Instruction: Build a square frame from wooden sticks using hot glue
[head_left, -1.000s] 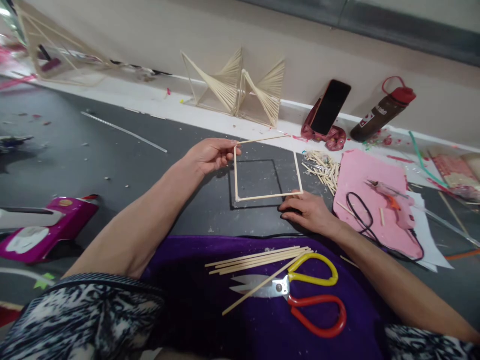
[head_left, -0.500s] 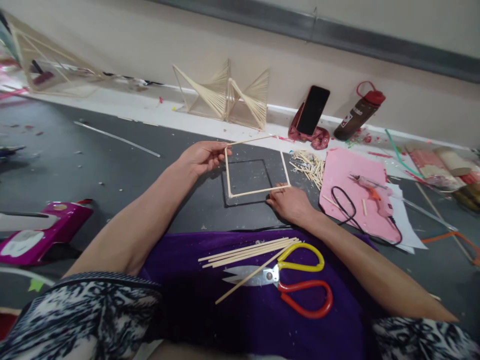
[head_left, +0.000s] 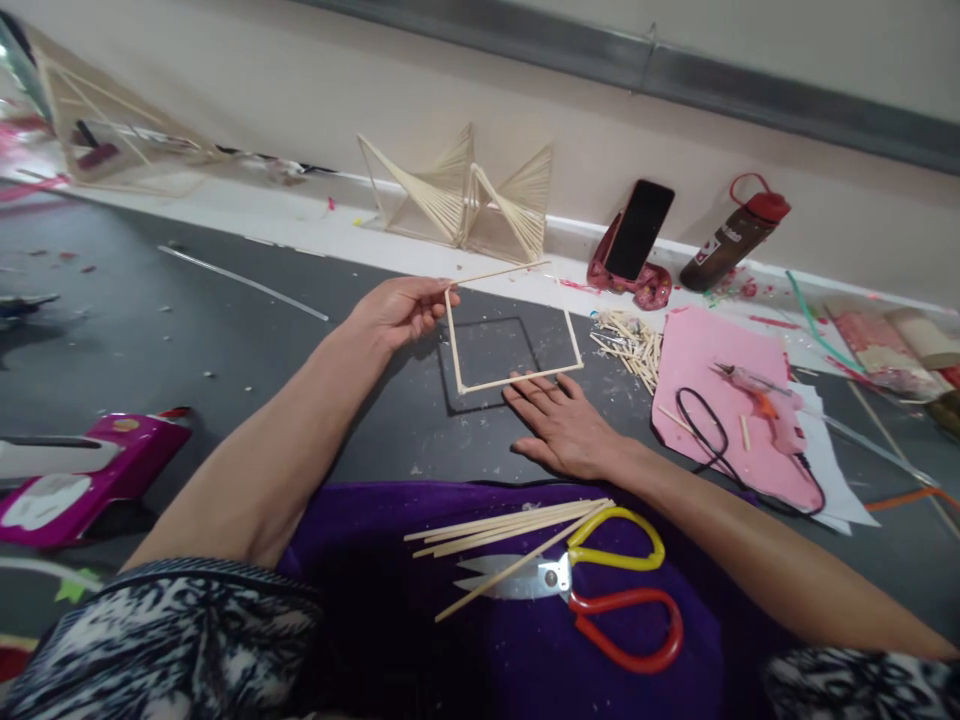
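Note:
Between thumb and fingers, my left hand (head_left: 409, 310) grips a square frame of thin wooden sticks (head_left: 521, 379) by its upper left corner, tilted above the grey table. My right hand (head_left: 559, 422) lies flat on the tabletop with fingers spread, its fingertips just under the frame's lower edge; whether they touch the stick I cannot tell. Closer in, on a purple cloth (head_left: 360, 580), lie several loose wooden sticks (head_left: 502, 530) and scissors (head_left: 555, 577) with one yellow and one red handle. One stick crosses the scissor blades.
At right, a hot glue gun (head_left: 776, 405) rests on a pink sheet (head_left: 690, 350) beside short stick pieces (head_left: 626, 345). Along the wall stand stick models (head_left: 457, 195), a phone (head_left: 640, 230) and a bottle (head_left: 735, 235). A magenta device (head_left: 97, 480) sits at left.
My right hand has let go of the frame's lower right corner, opened flat and shifted left and slightly down. The left hand keeps its hold. The view has tilted a little.

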